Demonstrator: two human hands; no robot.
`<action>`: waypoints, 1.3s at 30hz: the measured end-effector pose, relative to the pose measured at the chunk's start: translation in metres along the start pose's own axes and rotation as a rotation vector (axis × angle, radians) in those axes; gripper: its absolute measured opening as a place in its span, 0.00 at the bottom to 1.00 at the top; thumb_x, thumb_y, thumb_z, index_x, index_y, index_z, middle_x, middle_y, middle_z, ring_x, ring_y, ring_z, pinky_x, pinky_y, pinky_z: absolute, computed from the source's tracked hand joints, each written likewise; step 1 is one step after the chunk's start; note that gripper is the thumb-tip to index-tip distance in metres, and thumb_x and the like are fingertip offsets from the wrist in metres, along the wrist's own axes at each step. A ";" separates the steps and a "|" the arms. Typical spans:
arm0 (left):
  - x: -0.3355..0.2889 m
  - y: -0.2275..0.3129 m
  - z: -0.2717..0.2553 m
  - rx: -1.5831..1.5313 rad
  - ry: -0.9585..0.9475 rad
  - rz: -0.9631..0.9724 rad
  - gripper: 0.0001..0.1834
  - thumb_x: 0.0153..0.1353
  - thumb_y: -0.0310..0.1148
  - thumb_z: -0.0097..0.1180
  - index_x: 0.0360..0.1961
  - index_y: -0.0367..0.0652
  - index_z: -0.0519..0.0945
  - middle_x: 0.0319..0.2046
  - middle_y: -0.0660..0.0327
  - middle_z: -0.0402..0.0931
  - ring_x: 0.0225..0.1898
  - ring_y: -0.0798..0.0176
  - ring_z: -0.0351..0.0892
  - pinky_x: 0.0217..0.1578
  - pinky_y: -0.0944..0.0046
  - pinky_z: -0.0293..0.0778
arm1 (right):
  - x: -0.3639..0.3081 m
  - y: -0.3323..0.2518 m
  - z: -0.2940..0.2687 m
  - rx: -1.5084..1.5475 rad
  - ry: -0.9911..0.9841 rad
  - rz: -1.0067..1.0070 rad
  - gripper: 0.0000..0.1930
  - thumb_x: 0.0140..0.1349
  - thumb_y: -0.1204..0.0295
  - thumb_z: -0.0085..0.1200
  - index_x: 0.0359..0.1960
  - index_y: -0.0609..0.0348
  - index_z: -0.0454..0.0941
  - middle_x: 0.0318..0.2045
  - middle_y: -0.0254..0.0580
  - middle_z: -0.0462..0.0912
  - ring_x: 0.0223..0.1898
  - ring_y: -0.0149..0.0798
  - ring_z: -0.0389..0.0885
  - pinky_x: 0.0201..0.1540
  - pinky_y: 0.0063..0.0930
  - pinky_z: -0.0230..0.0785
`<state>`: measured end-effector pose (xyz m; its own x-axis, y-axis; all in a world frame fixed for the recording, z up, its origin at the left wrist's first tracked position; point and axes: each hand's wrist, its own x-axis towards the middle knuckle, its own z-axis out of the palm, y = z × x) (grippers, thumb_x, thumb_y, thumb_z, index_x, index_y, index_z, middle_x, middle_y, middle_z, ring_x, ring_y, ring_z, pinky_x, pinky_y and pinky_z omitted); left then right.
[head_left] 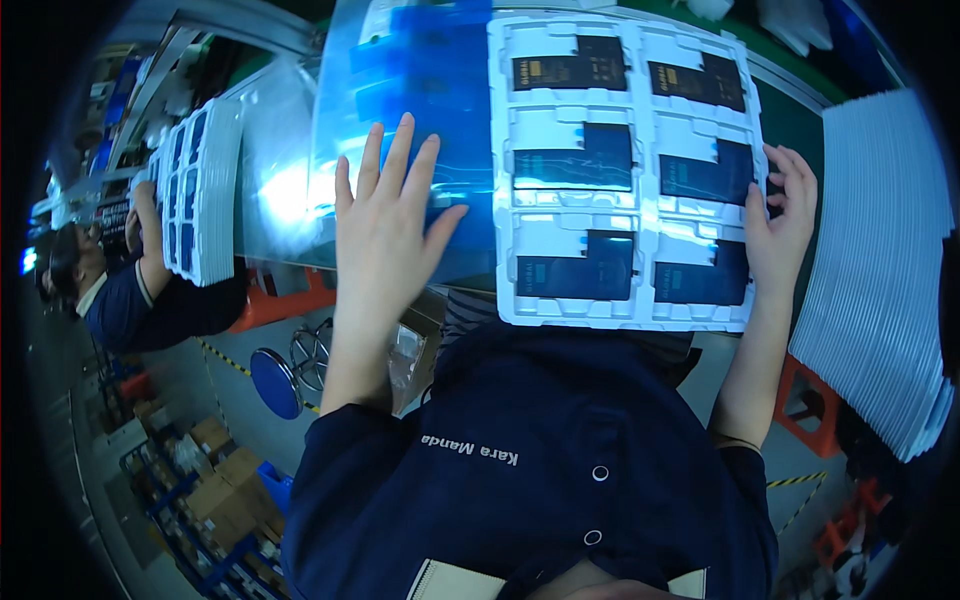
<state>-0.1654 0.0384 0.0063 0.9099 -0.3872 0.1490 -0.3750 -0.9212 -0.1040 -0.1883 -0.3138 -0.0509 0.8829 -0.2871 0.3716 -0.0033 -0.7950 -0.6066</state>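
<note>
A white plastic tray [643, 170] lies in front of me, its compartments holding several dark L-shaped phone batteries [597, 265]. Glossy film shines over some of them. My left hand [385, 225] is spread flat, palm down, over a stack of clear blue film sheets [440, 95] left of the tray. Its fingers are apart and hold nothing. At the tray's right edge is my right hand [783, 230], with the thumb on the rim beside a battery and the fingers curled along the outer side. The undersides of those fingers are hidden.
A tall stack of white trays [880, 260] stands at the right. Another stack of filled trays [205, 190] is on the left, with a co-worker [130, 290] beside it. Clear plastic [285, 160] lies near the film. A blue round stool [276, 383] and cardboard boxes [235, 495] are below.
</note>
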 end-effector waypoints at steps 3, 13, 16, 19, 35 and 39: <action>-0.007 -0.028 0.015 -0.009 -0.014 0.005 0.31 0.54 0.45 0.60 0.58 0.44 0.69 0.62 0.54 0.62 0.64 0.49 0.59 0.60 0.42 0.54 | 0.001 0.001 0.003 -0.032 -0.017 -0.024 0.19 0.53 0.78 0.55 0.48 0.54 0.76 0.54 0.41 0.69 0.47 0.38 0.73 0.44 0.27 0.68; 0.010 -0.046 0.027 -0.386 0.390 -0.025 0.24 0.48 0.38 0.67 0.45 0.39 0.79 0.47 0.54 0.78 0.52 0.49 0.74 0.49 0.56 0.71 | 0.004 -0.048 -0.005 0.033 -0.054 -0.199 0.15 0.53 0.75 0.60 0.44 0.58 0.78 0.49 0.45 0.75 0.50 0.42 0.75 0.47 0.32 0.69; 0.022 -0.046 0.023 -0.418 0.499 -0.004 0.21 0.46 0.38 0.68 0.41 0.38 0.81 0.45 0.53 0.79 0.49 0.50 0.75 0.46 0.58 0.73 | 0.009 -0.096 0.005 0.259 -0.322 -0.320 0.16 0.53 0.75 0.60 0.45 0.59 0.78 0.46 0.46 0.76 0.48 0.43 0.76 0.47 0.32 0.69; 0.036 -0.048 0.020 -0.445 0.543 0.032 0.20 0.45 0.37 0.69 0.38 0.37 0.82 0.44 0.53 0.79 0.47 0.51 0.77 0.45 0.58 0.74 | 0.020 -0.134 0.034 0.365 -0.457 -0.518 0.18 0.55 0.73 0.59 0.49 0.57 0.76 0.45 0.48 0.77 0.47 0.47 0.76 0.49 0.34 0.69; 0.085 -0.072 0.027 -1.205 0.278 0.284 0.06 0.48 0.23 0.65 0.29 0.35 0.84 0.31 0.55 0.82 0.34 0.62 0.83 0.36 0.68 0.79 | 0.067 -0.140 0.113 0.744 -0.431 -0.349 0.09 0.55 0.69 0.62 0.27 0.63 0.81 0.26 0.34 0.73 0.28 0.26 0.67 0.29 0.19 0.59; 0.082 -0.078 0.036 -1.159 0.320 0.350 0.06 0.46 0.26 0.67 0.26 0.35 0.83 0.29 0.54 0.82 0.32 0.58 0.83 0.33 0.65 0.78 | 0.064 -0.147 0.111 0.754 -0.445 -0.276 0.05 0.53 0.73 0.63 0.29 0.61 0.83 0.31 0.37 0.77 0.33 0.27 0.72 0.34 0.20 0.64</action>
<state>-0.0555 0.0799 -0.0092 0.7069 -0.4604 0.5370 -0.6710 -0.1963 0.7150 -0.0794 -0.1561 -0.0167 0.9067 0.2176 0.3612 0.4037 -0.2005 -0.8926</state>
